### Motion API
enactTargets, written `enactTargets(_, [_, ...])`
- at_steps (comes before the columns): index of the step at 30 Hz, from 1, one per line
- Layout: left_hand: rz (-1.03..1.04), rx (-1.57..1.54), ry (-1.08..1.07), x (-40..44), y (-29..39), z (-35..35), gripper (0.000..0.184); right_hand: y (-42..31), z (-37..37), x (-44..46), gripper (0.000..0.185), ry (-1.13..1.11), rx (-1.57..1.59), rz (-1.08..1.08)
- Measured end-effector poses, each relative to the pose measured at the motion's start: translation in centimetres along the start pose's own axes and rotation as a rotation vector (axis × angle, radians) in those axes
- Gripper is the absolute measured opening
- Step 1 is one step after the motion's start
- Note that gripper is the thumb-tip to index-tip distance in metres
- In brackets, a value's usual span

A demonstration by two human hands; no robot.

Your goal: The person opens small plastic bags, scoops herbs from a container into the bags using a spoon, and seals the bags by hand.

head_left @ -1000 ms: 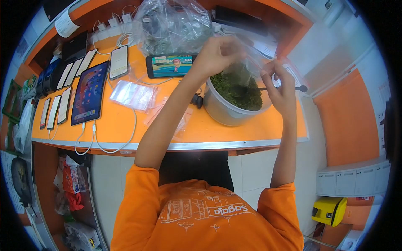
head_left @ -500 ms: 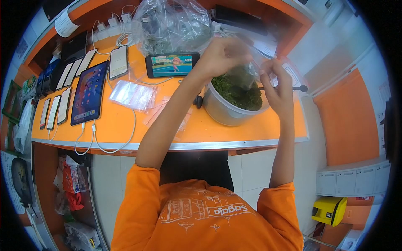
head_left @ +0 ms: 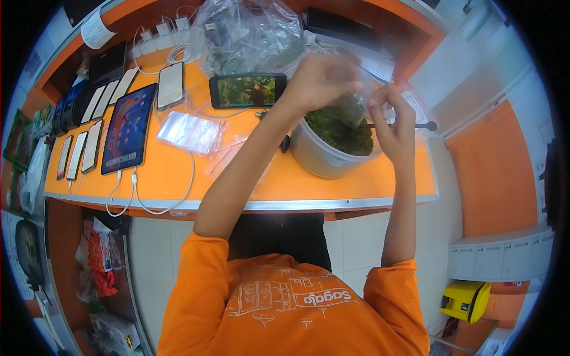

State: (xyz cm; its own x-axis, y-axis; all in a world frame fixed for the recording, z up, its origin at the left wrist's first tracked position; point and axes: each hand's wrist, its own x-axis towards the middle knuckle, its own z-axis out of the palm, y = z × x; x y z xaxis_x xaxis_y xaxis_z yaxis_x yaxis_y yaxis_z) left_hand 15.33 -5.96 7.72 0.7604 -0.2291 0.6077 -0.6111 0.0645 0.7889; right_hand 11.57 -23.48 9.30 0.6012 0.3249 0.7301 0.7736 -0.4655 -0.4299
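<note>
A clear tub [head_left: 325, 158] of green, leafy-looking material stands at the right of the orange table. Above it, my left hand [head_left: 326, 83] is closed on one side of a small clear plastic bag [head_left: 351, 110] with some green material in it. My right hand [head_left: 394, 115] pinches the bag's other edge at the upper right of the tub. A dark long-handled spoon [head_left: 423, 126] lies across the tub's rim, its handle passing behind my right hand.
Left of the tub are a stack of small clear bags [head_left: 191, 132], a phone playing video [head_left: 248, 91], a tablet [head_left: 129, 129] and several phones with white cables. A large plastic bag [head_left: 249, 38] sits behind. The metal table edge [head_left: 285, 205] runs in front.
My left hand has shifted slightly right with the small bag, closer to my right hand. The bag looks more bunched. The phone's video picture has changed.
</note>
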Motion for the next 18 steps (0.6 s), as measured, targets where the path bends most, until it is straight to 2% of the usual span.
enactTargets(3, [0.040, 0.111, -0.058, 0.3, 0.1, 0.1, 0.015, -0.4, 0.4, 0.1, 0.008, 0.049, 0.013, 0.030])
enactTargets(6, [-0.004, 0.148, -0.048, 0.1, 0.2, 0.5, 0.014, -0.4, 0.2, 0.0, 0.009, 0.023, -0.030, 0.047])
enactTargets(12, [-0.067, 0.021, -0.038, -0.5, 1.2, 0.7, 0.013, -0.2, 0.5, 0.1, 0.011, 0.037, 0.020, 0.073])
enactTargets(15, [0.046, 0.156, -0.011, -0.4, 0.3, 0.7, 0.013, -0.5, 0.6, 0.0, 0.010, 0.042, 0.036, 0.129])
enactTargets(18, [0.094, 0.277, 0.040, -0.7, 0.9, 0.9, 0.013, -0.1, 0.7, -0.1, 0.011, 0.032, 0.019, 0.084])
